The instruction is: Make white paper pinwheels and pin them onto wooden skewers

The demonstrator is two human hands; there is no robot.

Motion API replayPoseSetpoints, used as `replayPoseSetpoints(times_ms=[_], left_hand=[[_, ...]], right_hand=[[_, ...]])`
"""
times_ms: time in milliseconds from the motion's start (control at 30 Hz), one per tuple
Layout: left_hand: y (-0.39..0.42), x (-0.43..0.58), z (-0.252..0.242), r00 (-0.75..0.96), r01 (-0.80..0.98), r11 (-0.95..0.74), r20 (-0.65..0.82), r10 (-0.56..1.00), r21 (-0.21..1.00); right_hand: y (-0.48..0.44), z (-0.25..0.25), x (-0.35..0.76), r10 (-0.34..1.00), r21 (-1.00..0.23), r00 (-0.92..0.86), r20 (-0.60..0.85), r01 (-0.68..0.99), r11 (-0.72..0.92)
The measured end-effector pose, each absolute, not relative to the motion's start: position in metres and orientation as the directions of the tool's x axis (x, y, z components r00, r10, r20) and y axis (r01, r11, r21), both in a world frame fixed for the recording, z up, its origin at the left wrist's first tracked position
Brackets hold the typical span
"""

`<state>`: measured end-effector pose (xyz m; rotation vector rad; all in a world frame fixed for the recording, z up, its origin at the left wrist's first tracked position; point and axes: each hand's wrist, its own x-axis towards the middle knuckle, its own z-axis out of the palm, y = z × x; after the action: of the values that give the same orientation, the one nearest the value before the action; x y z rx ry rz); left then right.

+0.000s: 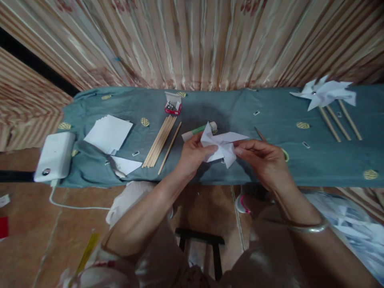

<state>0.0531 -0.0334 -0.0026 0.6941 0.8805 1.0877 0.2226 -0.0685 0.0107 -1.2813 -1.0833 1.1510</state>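
Observation:
A white paper pinwheel (221,146) with folded blades is held up over the front of the table between my two hands. My left hand (195,154) grips its left side, thumb pressed near the middle. The fingers of my right hand (267,160) are closed on the blade at its right edge. Behind the paper lies a glue stick (198,132) with a green band, partly covered. By my right hand, scissors show only a pointed tip (259,133) and a bit of a yellow-green handle (285,155); the hand hides the rest.
Several wooden sticks (159,142) lie left of my hands, below a red box (173,105) of small metal pins. Farther left are white paper sheets (108,133) and a white power bank (56,156) with a cable. Pinwheels on sticks (325,95) lie at the far right.

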Motion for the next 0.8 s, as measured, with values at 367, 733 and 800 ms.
replayPoseSetpoints(times_ms=[367, 733, 800], left_hand=[[-0.031, 0.054, -0.013, 0.223, -0.395, 0.264, -0.188, 0.957, 0.88], [-0.032, 0.053, -0.02, 0.258, -0.328, 0.254, -0.172, 0.951, 0.91], [-0.032, 0.053, -0.02, 0.262, -0.326, 0.25, -0.167, 0.95, 0.912]], right_hand=[[-0.07, 0.01, 0.221, 0.991, -0.997, 0.108, -0.073, 0.014, -0.074], [-0.068, 0.009, 0.222, 0.989, -0.991, 0.095, -0.117, 0.061, -0.123], [-0.068, 0.008, 0.222, 0.986, -0.988, 0.104, -0.13, 0.069, -0.137]])
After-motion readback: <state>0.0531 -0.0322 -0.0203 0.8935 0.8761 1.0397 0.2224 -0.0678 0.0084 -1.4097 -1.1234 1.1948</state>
